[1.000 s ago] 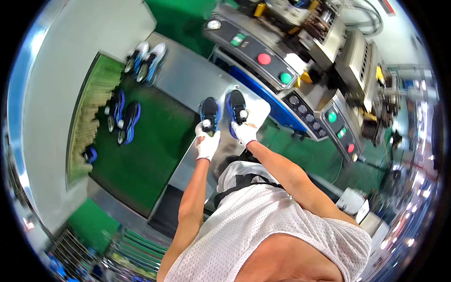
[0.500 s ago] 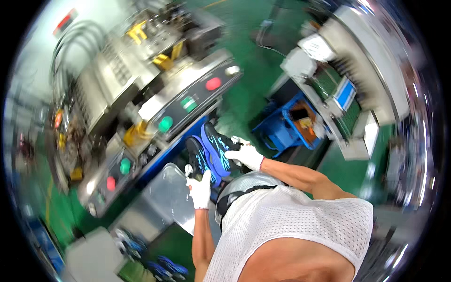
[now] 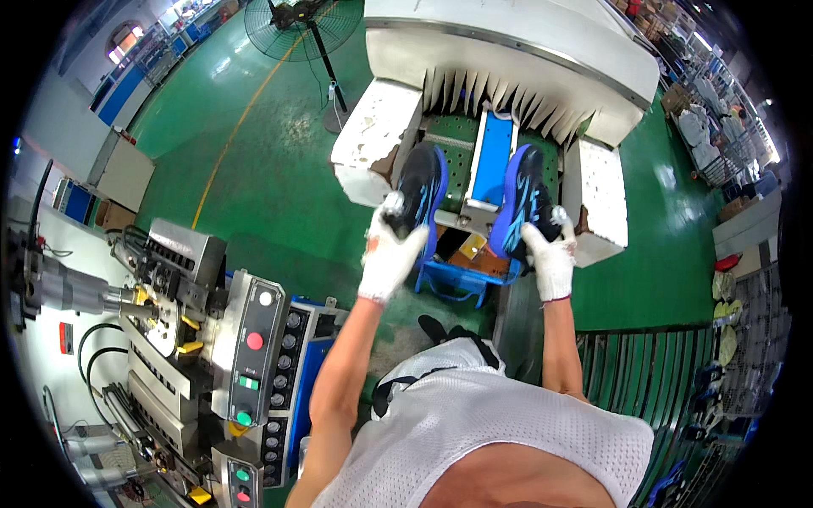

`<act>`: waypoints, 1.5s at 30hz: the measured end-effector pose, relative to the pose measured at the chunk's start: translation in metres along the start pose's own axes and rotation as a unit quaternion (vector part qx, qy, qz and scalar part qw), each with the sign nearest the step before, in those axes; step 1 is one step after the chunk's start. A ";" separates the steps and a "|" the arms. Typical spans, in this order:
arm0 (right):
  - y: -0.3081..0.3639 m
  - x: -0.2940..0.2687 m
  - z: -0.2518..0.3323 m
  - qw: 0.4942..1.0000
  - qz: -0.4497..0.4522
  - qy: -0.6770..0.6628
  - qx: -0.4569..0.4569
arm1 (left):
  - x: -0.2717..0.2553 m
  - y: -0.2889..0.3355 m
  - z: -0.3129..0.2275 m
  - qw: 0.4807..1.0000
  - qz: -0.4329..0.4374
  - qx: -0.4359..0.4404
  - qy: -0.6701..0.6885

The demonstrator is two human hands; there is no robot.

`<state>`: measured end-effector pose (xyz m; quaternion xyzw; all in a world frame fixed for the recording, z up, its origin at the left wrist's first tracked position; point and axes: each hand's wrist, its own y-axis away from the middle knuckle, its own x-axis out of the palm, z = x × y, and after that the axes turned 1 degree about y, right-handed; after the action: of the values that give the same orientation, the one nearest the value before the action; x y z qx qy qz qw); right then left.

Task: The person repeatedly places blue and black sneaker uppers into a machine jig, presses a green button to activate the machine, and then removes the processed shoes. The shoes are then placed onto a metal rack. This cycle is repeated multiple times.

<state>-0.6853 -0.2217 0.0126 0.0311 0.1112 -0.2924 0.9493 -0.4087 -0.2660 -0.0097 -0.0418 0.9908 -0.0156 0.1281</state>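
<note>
In white work gloves, each of my hands grips one black sneaker with blue trim and a blue-violet sole. My left hand (image 3: 389, 256) has its fingers wrapped round the heel of the left sneaker (image 3: 420, 188). The right sneaker (image 3: 527, 199) is held the same way at its heel by my right hand (image 3: 552, 261). Both toes point away from me, toward a dark fringe curtain (image 3: 521, 110) on a white machine. The sneakers are over a green perforated conveyor bed (image 3: 457, 157), one on either side of a blue centre strip (image 3: 493, 161). Whether they touch the bed I cannot tell.
White housings (image 3: 377, 135) flank the conveyor mouth. Beneath it is a blue stool (image 3: 457, 279). At the left stands a press with a button panel (image 3: 251, 347). A floor fan (image 3: 296, 25) is at the far left, and a roller conveyor (image 3: 644, 372) lies to my right.
I have turned right, from the press to the white machine. The sneakers, held close together before, are now apart and at the conveyor mouth, one in each hand.
</note>
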 end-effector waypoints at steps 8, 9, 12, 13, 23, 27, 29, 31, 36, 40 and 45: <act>-0.185 0.048 -0.045 0.942 -0.077 0.302 -0.122 | 0.136 -0.205 -0.005 0.983 0.017 0.070 -0.171; -0.201 0.057 -0.046 0.933 -0.076 0.332 -0.119 | 0.141 -0.220 0.002 0.982 0.024 0.069 -0.172; -0.254 0.052 -0.044 0.906 -0.047 0.403 -0.122 | 0.134 -0.219 -0.016 0.958 0.173 -0.005 -0.227; -0.255 0.054 -0.052 0.930 -0.037 0.306 -0.199 | 0.132 -0.201 -0.001 0.976 0.075 0.059 -0.194; 0.064 0.237 -0.122 0.724 0.675 0.130 0.060 | -0.127 0.282 0.205 0.890 0.022 -0.384 -0.245; 0.190 0.261 -0.171 0.503 0.813 0.263 -0.133 | -0.159 0.589 0.254 0.691 -0.340 -0.550 -0.323; 0.237 0.270 -0.176 0.451 0.840 0.287 -0.093 | -0.138 0.695 0.232 0.536 -0.558 -0.601 -0.201; 0.283 0.270 -0.171 0.405 0.837 0.343 -0.131 | -0.095 0.783 0.223 0.422 -0.643 -0.620 -0.155; 0.363 0.278 -0.167 0.298 0.818 0.407 -0.274 | 0.016 0.855 0.231 0.284 -0.697 -0.659 -0.011; 0.435 0.269 -0.157 0.227 0.802 0.463 -0.300 | 0.107 0.885 0.290 0.180 -0.775 -0.605 -0.019; 0.472 0.265 -0.149 0.126 0.746 0.512 -0.406 | 0.123 0.969 0.260 0.055 -0.785 -0.608 -0.106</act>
<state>-0.2361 0.0418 -0.1959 -0.1489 0.5955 0.7329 0.2935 -0.5375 0.6831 -0.3328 -0.8593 0.0174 0.5058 0.0744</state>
